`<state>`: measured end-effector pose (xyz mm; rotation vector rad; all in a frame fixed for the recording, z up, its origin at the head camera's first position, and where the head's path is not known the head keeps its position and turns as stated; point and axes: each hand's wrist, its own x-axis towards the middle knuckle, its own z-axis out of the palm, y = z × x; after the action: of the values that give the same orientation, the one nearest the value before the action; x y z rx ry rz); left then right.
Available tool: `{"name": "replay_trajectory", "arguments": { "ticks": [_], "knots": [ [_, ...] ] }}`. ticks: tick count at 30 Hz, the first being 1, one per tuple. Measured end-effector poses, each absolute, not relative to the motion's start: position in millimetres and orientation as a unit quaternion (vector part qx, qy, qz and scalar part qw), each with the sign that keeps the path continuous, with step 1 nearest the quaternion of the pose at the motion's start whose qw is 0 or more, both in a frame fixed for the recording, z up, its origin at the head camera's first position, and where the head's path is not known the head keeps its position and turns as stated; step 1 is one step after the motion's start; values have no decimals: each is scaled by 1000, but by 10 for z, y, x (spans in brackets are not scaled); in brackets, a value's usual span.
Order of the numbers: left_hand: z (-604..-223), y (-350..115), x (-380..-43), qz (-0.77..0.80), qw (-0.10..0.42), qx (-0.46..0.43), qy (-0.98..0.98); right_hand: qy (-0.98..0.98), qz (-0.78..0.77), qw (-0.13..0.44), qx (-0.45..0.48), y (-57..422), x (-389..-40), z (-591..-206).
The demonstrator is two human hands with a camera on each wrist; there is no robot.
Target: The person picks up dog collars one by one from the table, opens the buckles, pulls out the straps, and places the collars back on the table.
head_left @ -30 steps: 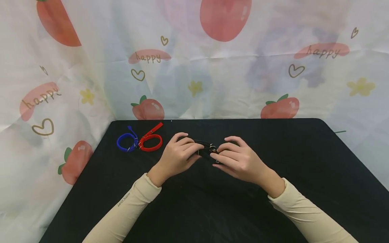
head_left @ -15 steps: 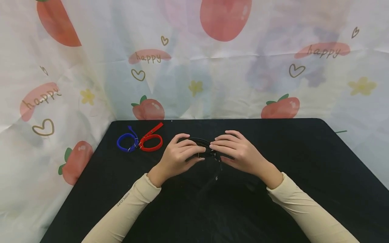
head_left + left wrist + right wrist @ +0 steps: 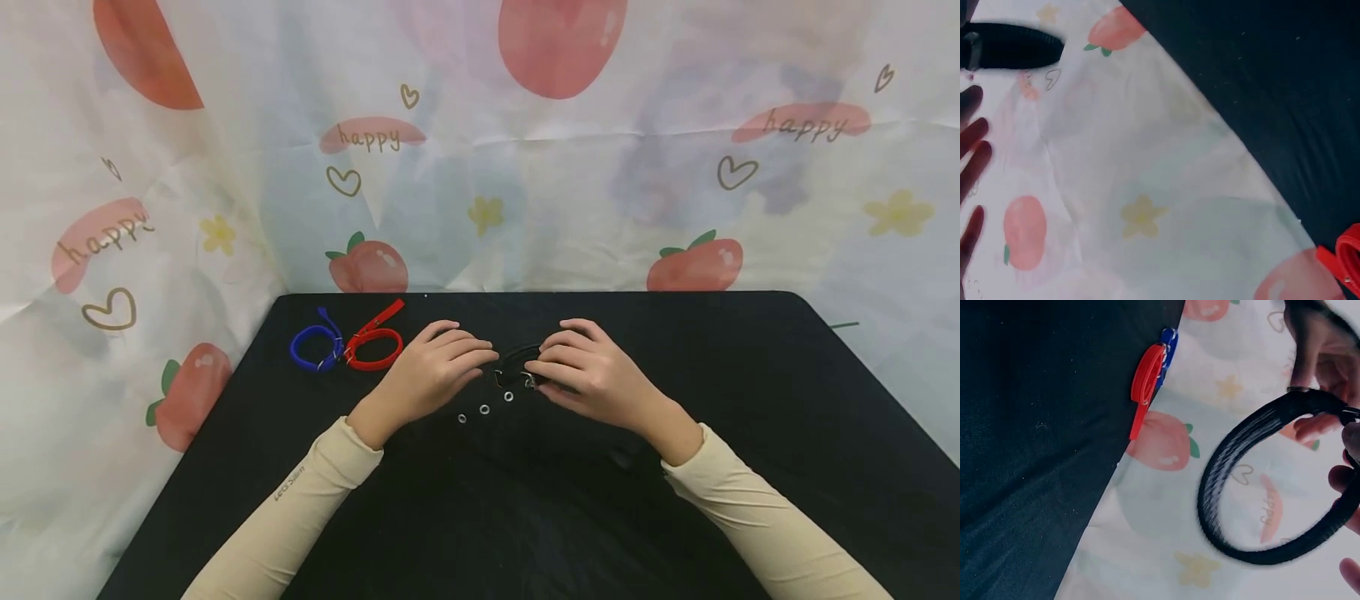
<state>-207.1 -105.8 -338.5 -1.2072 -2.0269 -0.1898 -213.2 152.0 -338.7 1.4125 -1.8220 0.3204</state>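
White fruit-print fabric backdrop (image 3: 570,200) up top, black tabletop (image 3: 480,525) below; right hand (image 3: 600,379) pinches black ring-shaped band (image 3: 1207,515), left hand (image 3: 438,367) loosely spread.

Head view: right hand (image 3: 592,379) hid part of black strap (image 3: 1209,506); metal fitting (image 3: 529,380) was too small for detail. Strap outline near three rings (image 3: 484,409) merged with dark table (image 3: 480,517). Sleeves (image 3: 315,487) ran past lower edge.
Left wrist view: left hand (image 3: 435,371) was cut off by left edge; strap tip (image 3: 1038,47) was blurred. Red strap (image 3: 1349,237) was cropped right.
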Motion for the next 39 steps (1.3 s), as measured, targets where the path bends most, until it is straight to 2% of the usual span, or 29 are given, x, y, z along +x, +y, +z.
{"name": "replay_trajectory", "arguments": {
  "ticks": [5, 8, 19, 29, 34, 39],
  "knots": [
    [-3312, -1024, -2022, -96, 334, -461, -816, -720, 115, 405, 551, 1504, -2116, -3410],
    [-3298, -945, -1974, -91, 326, -467, -817, -723, 114, 412, 543, 1491, -2101, -3418],
    [-3342, -758, -1868, -67, 372, -443, -813, -724, 149, 425, 522, 1458, -2017, -3380],
    [-3372, -788, -1842, -96, 389, -422, -814, -755, 226, 364, 497, 1570, -2014, -3431],
    [-3388, -759, -1854, -118, 380, -418, -817, -744, 258, 366, 495, 1521, -1988, -3419],
    [-3368, -754, -1839, -129, 391, -407, -815, -745, 258, 369, 492, 1491, -1973, -3391]
  ]
}}
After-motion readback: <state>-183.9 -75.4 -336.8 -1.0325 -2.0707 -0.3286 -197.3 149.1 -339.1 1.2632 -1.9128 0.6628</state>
